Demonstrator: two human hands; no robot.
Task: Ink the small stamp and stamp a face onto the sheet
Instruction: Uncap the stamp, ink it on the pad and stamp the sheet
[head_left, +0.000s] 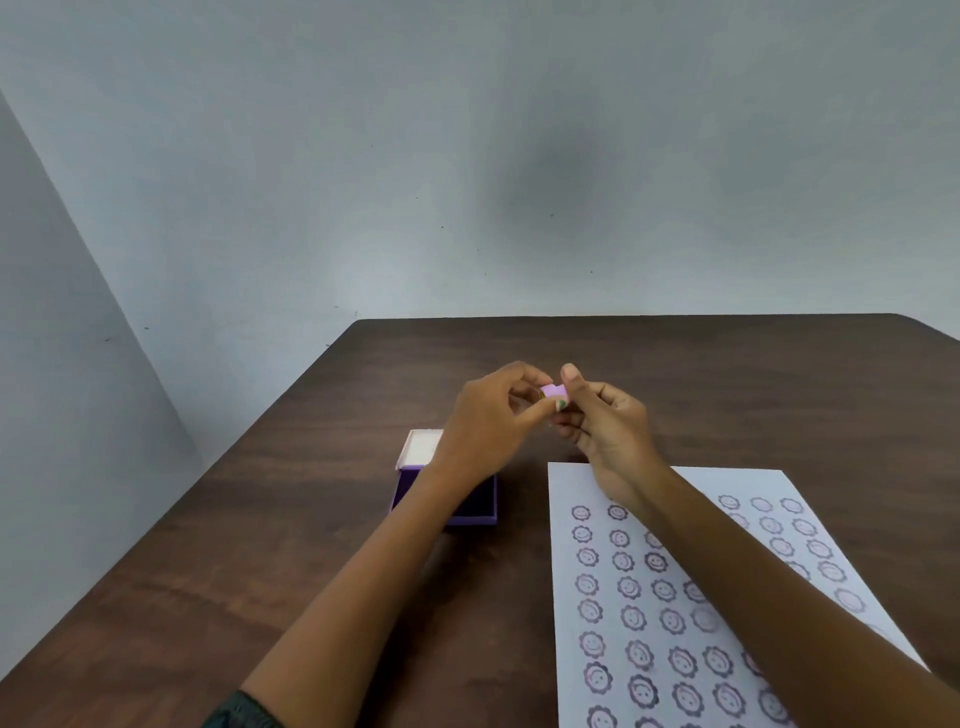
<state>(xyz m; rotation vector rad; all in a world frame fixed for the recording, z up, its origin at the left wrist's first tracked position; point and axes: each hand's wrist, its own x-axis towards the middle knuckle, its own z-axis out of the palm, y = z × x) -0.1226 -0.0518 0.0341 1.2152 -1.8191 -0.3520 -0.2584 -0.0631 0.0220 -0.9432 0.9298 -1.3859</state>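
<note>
While pinched in both hands' grip: small pink stamp (554, 391), over dark woodgrain table (311, 519).

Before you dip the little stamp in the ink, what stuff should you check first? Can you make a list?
1. Small pink stamp held in a grip by both the left hand and right hand: ok.
2. Purple ink box lid open: ok.
3. Ink wet enough: cannot tell, the arm hides the pad.
4. Sheet flat on the table: ok.
5. Stamp's rubber face pointing down: cannot tell.
</note>
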